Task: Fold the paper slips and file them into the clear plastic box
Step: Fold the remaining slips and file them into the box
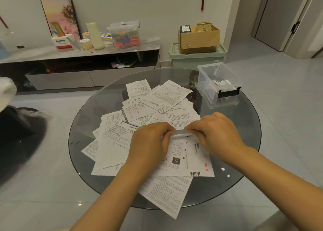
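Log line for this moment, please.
step: folding | left hand, right hand: pinching slip | clear box: open, slips inside | pile: unfolded

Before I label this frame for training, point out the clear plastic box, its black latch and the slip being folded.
clear plastic box [206, 77]: head view, left wall.
black latch [229, 92]: head view, handle bar.
slip being folded [180, 134]: head view, folded top edge.

Single head-worn wide-angle view, looking forward and steeply down, close over both hands [183, 141] and the round table [83, 143], far wall and cabinet [87, 56] along the top edge, no second view.
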`<action>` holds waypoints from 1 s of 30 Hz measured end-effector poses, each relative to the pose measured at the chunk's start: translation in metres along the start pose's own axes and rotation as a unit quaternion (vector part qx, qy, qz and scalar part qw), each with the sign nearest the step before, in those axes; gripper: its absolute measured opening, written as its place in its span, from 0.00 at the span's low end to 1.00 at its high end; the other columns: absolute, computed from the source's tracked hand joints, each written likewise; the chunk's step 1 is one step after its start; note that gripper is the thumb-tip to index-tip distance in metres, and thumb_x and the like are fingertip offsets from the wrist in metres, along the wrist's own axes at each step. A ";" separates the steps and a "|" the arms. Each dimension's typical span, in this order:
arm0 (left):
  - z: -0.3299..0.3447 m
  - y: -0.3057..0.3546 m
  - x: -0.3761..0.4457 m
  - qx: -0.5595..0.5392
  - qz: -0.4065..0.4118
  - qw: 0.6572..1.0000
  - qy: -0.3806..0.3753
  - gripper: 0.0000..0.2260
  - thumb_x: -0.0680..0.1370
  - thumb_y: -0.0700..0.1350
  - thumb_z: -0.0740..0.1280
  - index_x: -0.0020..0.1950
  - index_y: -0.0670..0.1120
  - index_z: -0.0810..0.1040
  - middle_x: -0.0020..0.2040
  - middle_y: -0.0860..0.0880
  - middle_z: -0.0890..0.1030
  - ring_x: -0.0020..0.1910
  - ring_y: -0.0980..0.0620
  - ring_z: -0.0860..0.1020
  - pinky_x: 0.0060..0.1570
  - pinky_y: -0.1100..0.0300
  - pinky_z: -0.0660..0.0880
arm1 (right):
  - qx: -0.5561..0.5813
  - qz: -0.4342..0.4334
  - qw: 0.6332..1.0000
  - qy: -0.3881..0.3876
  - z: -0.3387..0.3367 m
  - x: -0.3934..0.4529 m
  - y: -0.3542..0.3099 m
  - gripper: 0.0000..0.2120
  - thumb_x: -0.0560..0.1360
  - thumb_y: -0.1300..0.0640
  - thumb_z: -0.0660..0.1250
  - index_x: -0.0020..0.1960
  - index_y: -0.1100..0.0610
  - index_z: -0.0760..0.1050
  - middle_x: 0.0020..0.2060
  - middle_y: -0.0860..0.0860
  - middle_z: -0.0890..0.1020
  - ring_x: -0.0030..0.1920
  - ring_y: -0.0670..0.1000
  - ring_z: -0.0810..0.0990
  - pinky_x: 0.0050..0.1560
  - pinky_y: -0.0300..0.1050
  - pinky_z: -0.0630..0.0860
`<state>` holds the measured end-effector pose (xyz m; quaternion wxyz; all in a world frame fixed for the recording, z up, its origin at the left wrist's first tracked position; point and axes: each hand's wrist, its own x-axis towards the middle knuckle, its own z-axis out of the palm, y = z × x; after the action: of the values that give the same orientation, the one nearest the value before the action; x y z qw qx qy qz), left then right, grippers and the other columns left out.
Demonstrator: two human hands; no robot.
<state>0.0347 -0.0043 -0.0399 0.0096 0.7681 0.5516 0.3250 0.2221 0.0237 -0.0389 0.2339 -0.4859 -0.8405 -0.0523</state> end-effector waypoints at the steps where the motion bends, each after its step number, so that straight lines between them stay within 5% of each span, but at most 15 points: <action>1: 0.001 0.001 0.000 0.004 0.002 1.000 0.003 0.07 0.74 0.48 0.63 0.43 0.51 0.81 0.37 0.57 0.81 0.35 0.55 0.78 0.34 0.62 0.70 | 0.006 0.002 1.000 0.005 -0.002 -0.001 0.001 0.06 0.69 0.59 0.69 0.38 0.50 0.83 0.25 0.48 0.80 0.24 0.50 0.68 0.31 0.33 0.59; 6: 0.002 -0.003 0.004 0.008 -0.031 0.999 0.010 0.04 0.77 0.44 0.66 0.45 0.50 0.81 0.39 0.56 0.81 0.37 0.56 0.77 0.35 0.71 0.65 | 0.051 0.105 0.993 -0.016 -0.011 0.000 0.019 0.13 0.77 0.62 0.62 0.54 0.51 0.81 0.41 0.54 0.85 0.40 0.59 0.80 0.38 0.46 0.73; 9: 0.004 -0.005 0.007 0.008 -0.047 0.998 -0.028 0.06 0.78 0.46 0.64 0.51 0.50 0.81 0.46 0.56 0.81 0.45 0.56 0.77 0.43 0.65 0.70 | 0.032 0.156 0.987 0.024 -0.015 -0.002 0.037 0.15 0.78 0.61 0.60 0.61 0.51 0.77 0.48 0.56 0.84 0.47 0.61 0.80 0.43 0.48 0.74; 13: 0.010 0.000 0.008 0.027 -0.029 0.994 -0.100 0.14 0.78 0.51 0.63 0.63 0.50 0.75 0.59 0.53 0.79 0.58 0.51 0.75 0.60 0.55 0.69 | -0.106 0.212 0.970 -0.048 -0.012 -0.005 0.061 0.16 0.79 0.61 0.56 0.61 0.49 0.76 0.47 0.55 0.83 0.47 0.59 0.78 0.38 0.45 0.67; 19: 0.018 0.005 0.011 0.060 -0.008 0.988 -0.143 0.18 0.79 0.54 0.61 0.68 0.51 0.69 0.63 0.55 0.75 0.61 0.52 0.72 0.62 0.59 0.63 | -0.211 0.153 0.959 -0.112 0.005 -0.017 0.071 0.16 0.78 0.60 0.55 0.62 0.46 0.72 0.48 0.47 0.79 0.50 0.51 0.77 0.41 0.42 0.58; 23: 0.022 0.004 0.016 0.077 0.007 0.989 -0.129 0.12 0.80 0.51 0.60 0.60 0.50 0.76 0.54 0.54 0.79 0.53 0.51 0.75 0.58 0.58 0.67 | -0.153 0.152 0.973 -0.085 0.005 -0.021 0.071 0.17 0.79 0.59 0.54 0.65 0.49 0.70 0.54 0.49 0.77 0.56 0.52 0.74 0.44 0.44 0.62; 27: 0.028 0.001 0.019 0.066 0.026 0.993 -0.091 0.08 0.78 0.45 0.62 0.44 0.46 0.79 0.39 0.52 0.79 0.37 0.49 0.76 0.41 0.55 0.72 | -0.063 0.154 0.986 -0.003 -0.003 -0.022 0.061 0.16 0.74 0.62 0.65 0.62 0.57 0.76 0.58 0.56 0.79 0.61 0.59 0.75 0.59 0.51 0.67; 30: 0.022 0.007 0.017 0.051 0.045 0.995 -0.067 0.07 0.76 0.45 0.62 0.43 0.45 0.77 0.37 0.51 0.78 0.36 0.49 0.74 0.37 0.57 0.70 | -0.037 0.114 0.993 0.017 -0.010 -0.021 0.047 0.16 0.71 0.62 0.68 0.59 0.56 0.78 0.58 0.54 0.80 0.62 0.57 0.75 0.62 0.48 0.59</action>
<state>0.0550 0.0153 -0.0466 -0.0075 0.8114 0.5307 0.2447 0.2738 0.0279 -0.0456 0.2343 -0.5855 -0.7734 -0.0642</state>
